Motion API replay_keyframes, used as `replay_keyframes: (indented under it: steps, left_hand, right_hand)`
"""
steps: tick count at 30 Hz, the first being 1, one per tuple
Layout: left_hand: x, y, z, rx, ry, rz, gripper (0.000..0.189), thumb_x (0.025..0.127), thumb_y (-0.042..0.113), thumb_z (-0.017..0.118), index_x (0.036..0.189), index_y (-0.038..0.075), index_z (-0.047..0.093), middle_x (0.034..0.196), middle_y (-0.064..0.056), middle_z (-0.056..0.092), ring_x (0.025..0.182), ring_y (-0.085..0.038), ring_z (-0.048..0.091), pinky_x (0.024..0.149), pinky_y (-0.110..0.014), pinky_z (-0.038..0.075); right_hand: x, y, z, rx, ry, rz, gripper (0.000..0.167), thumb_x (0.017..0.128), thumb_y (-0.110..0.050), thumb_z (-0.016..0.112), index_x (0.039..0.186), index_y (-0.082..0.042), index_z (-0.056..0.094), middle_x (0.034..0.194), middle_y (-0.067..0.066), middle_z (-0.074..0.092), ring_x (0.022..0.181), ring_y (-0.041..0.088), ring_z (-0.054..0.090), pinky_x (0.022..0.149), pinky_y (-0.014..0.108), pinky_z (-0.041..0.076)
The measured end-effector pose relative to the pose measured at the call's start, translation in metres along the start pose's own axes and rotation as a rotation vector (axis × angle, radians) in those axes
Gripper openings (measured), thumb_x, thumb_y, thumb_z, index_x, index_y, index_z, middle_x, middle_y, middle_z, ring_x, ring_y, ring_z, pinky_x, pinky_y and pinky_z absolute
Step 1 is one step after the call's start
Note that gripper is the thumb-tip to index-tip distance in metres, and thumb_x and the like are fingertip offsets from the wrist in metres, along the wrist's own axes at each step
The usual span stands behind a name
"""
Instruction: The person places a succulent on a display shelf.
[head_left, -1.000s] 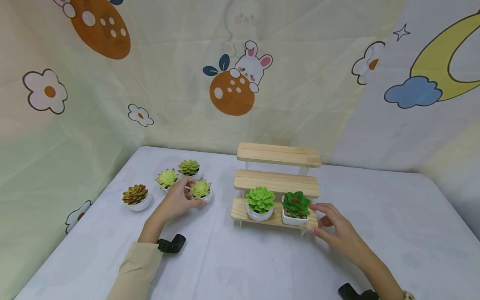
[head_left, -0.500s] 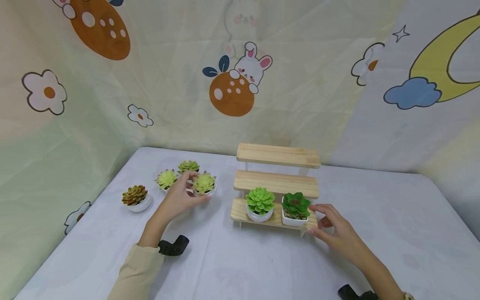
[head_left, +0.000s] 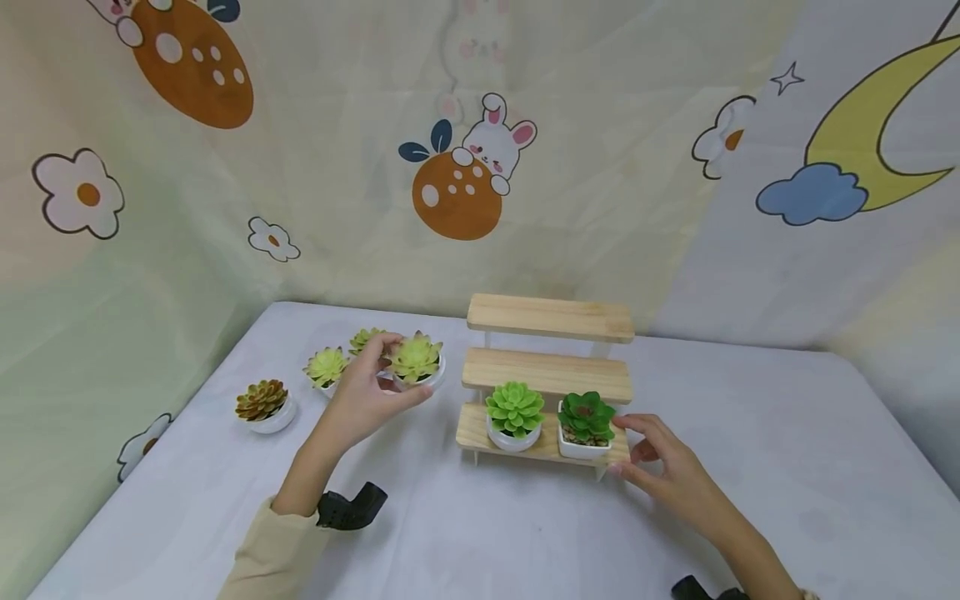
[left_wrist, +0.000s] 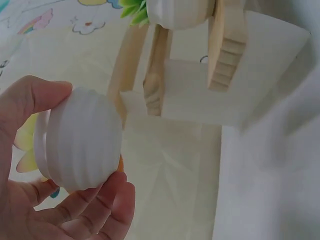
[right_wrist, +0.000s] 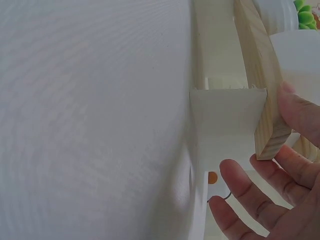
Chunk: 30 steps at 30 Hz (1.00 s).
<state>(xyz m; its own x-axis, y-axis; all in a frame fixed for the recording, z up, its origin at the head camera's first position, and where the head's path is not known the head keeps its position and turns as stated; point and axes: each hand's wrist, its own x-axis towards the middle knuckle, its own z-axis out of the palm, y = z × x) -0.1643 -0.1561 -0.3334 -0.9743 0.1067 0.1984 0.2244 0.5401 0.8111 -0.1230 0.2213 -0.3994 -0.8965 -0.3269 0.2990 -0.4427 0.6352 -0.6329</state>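
Zero rush imo: carry the yellow-green succulent (head_left: 415,358), pinched by its white pot (left_wrist: 85,142) in the left grip (head_left: 367,397) just left of the wooden stand (head_left: 547,369), level and clear of the shelf edges (head_left: 468,371), while bracing the stand's right end (right_wrist: 275,115), pinched in the right grip (head_left: 672,468).

Six succulents (head_left: 415,358), one stand (head_left: 551,317)
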Motion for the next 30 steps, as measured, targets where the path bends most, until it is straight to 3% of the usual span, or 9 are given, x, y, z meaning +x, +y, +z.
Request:
replay_keyframes:
  steps: [8, 17, 25, 30]
  left_hand:
    - [0.009, 0.026, 0.012, -0.119, -0.027, 0.068, 0.062, 0.072, 0.018, 0.079, 0.123, 0.010, 0.043, 0.105, -0.008, 0.048, 0.087, -0.021, 0.053, 0.078, -0.036, 0.051]
    - [0.024, 0.055, 0.041, -0.146, -0.127, 0.123, 0.062, 0.073, 0.021, 0.079, 0.123, 0.011, 0.043, 0.106, -0.006, 0.048, 0.086, -0.019, 0.054, 0.076, -0.032, 0.053]
    - [0.032, 0.072, 0.070, -0.094, -0.199, 0.149, 0.061, 0.073, 0.024, 0.079, 0.122, 0.013, 0.044, 0.105, -0.001, 0.051, 0.086, -0.016, 0.052, 0.072, -0.026, 0.051]
    - [0.036, 0.080, 0.084, -0.037, -0.210, 0.182, 0.061, 0.074, 0.027, 0.078, 0.122, 0.014, 0.044, 0.103, 0.001, 0.054, 0.086, -0.015, 0.051, 0.069, -0.023, 0.049]
  right_hand:
    - [-0.002, -0.001, -0.001, -0.003, 0.000, 0.007, 0.053, 0.080, -0.018, 0.073, 0.127, -0.011, 0.050, 0.122, 0.004, 0.052, 0.078, -0.003, 0.051, 0.069, 0.025, 0.052]
    - [-0.001, -0.001, 0.001, 0.010, -0.002, -0.001, 0.052, 0.081, -0.018, 0.072, 0.127, -0.012, 0.049, 0.122, 0.005, 0.052, 0.078, -0.003, 0.051, 0.070, 0.025, 0.052]
    - [-0.001, 0.001, 0.002, 0.013, -0.002, 0.005, 0.052, 0.080, -0.017, 0.072, 0.126, -0.010, 0.050, 0.121, 0.006, 0.053, 0.077, -0.002, 0.052, 0.068, 0.025, 0.052]
    - [0.000, 0.000, 0.001, 0.004, 0.003, -0.010, 0.051, 0.080, -0.016, 0.072, 0.126, -0.008, 0.050, 0.121, 0.006, 0.053, 0.077, -0.002, 0.052, 0.068, 0.025, 0.052]
